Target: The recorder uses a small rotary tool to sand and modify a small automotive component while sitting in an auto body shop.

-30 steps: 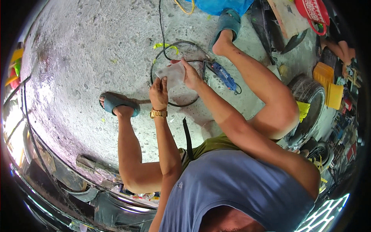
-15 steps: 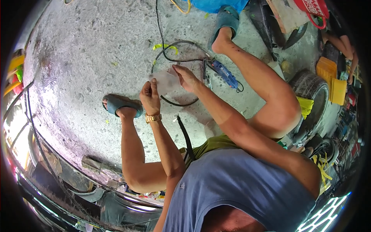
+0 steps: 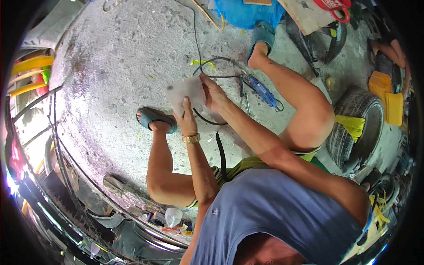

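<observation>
Left hand [image 3: 187, 121] shifted to lower edge of sheet [image 3: 182, 92] | right hand [image 3: 215, 96]: right edge

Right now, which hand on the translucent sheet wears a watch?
The left hand, at the near edge of the translucent sheet: a gold-coloured wristwatch circles its wrist. The right hand, at the sheet's right side, has a bare wrist.

sheet [image 3: 184, 89] — milky white, apparently grey-spotted | power tool [image 3: 262, 90] — blue | watch [image 3: 191, 139]: gold
</observation>
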Demonstrator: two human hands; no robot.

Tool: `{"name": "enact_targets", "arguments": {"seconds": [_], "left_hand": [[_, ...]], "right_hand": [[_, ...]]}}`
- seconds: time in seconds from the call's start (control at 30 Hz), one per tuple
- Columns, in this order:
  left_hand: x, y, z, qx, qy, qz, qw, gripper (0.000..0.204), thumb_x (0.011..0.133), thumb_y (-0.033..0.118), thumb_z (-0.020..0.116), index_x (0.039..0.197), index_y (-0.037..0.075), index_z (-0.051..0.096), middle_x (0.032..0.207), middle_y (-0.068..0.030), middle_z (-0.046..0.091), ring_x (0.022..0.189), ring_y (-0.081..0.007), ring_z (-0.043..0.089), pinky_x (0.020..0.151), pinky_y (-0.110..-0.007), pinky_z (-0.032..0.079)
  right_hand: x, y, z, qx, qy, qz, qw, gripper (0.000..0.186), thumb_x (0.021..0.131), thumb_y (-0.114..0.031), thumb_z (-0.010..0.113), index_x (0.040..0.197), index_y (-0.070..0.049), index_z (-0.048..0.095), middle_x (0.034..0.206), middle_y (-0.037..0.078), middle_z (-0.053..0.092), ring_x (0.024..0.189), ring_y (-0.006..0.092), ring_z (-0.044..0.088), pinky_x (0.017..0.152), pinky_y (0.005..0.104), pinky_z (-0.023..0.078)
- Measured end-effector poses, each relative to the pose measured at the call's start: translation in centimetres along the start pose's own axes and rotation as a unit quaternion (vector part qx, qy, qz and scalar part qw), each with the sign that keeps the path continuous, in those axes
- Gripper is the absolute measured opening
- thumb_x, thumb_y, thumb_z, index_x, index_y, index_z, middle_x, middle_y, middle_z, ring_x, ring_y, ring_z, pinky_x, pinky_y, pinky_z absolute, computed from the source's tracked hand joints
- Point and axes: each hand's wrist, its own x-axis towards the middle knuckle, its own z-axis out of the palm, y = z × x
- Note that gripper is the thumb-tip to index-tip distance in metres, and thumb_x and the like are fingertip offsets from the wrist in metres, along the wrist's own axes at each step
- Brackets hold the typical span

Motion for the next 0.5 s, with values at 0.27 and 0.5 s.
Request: {"name": "enact_targets", "arguments": {"seconds": [0.27, 0.5], "left_hand": [[-2.1, 6.8, 0.4, 0.032, 0.014, 0.190, 0.981, 0.042, 0.083, 0.017, 0.070, 0.111, -0.008, 0.051, 0.101, -0.0115, 0.059, 0.089, -0.0187, 0.056, 0.077, -0.031, 0.046], [-1.1, 10.7, 0.5, -0.170, -0.023, -0.032, 0.985, 0.032, 0.085, 0.027, 0.068, 0.104, 0.005, 0.055, 0.089, -0.0017, 0.060, 0.059, -0.0049, 0.048, 0.051, -0.019, 0.037]], "right_hand": [[-5.0, -0.1, 5.4, 0.002, -0.071, -0.009, 0.997, 0.036, 0.089, -0.042, 0.057, 0.103, -0.008, 0.059, 0.104, 0.007, 0.063, 0.098, 0.0180, 0.060, 0.086, 0.0330, 0.049], [-7.9, 0.5, 10.6, -0.003, -0.027, -0.158, 0.987, 0.027, 0.096, -0.032, 0.046, 0.100, -0.007, 0.056, 0.098, 0.004, 0.061, 0.093, 0.0159, 0.057, 0.086, 0.0326, 0.046]]}}
